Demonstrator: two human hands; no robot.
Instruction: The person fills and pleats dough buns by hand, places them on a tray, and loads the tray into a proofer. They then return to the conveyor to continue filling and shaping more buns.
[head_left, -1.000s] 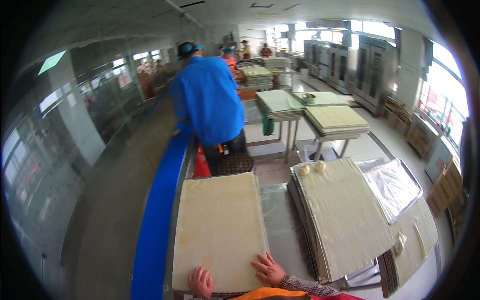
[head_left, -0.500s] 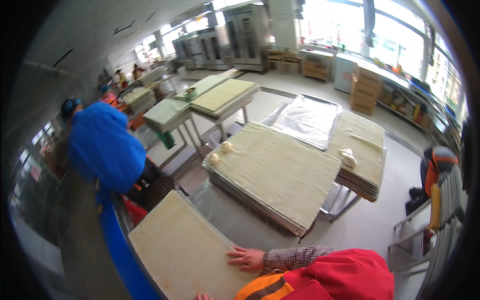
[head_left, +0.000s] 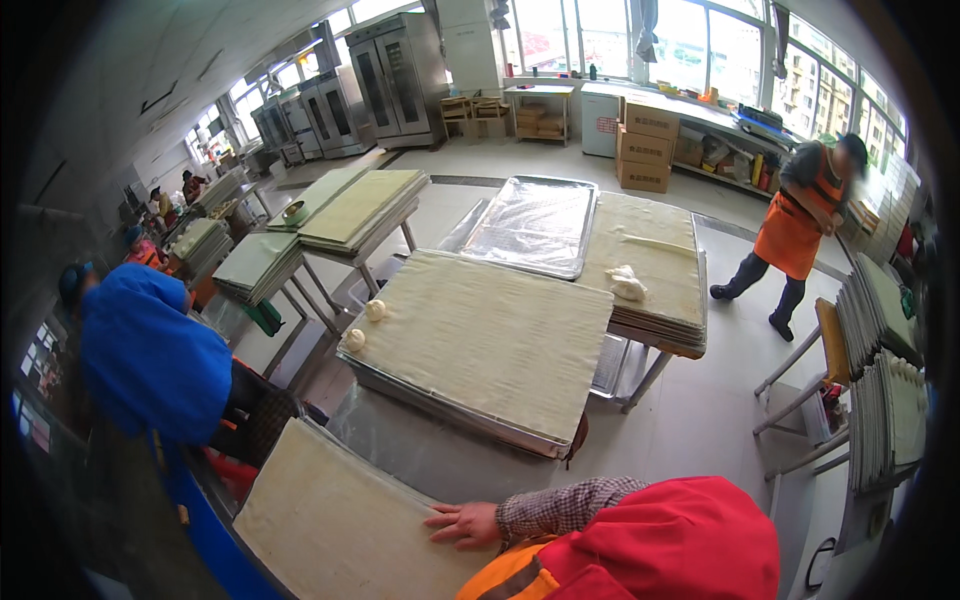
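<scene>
My right hand, in a checked cuff and red sleeve, lies flat with its fingers spread. It rests on the right edge of a pale sheet that covers a shallow tray; whether the sheet is cloth or dough I cannot tell. No object shows in this hand. My left hand is out of view. Beyond the tray stands a stack of trays topped with a wrinkled pale sheet. Two small whitish lumps sit at its left edge.
A plastic-covered tray and another tray stack with a white bundle stand behind. A person in blue bends at the left, by a blue strip. Another in an orange apron is at the right, near stacked trays.
My view has swung right, bringing the person in the orange apron fully into sight. Fingertips at the lower edge have left the picture. My right hand stays flat on the pale sheet.
</scene>
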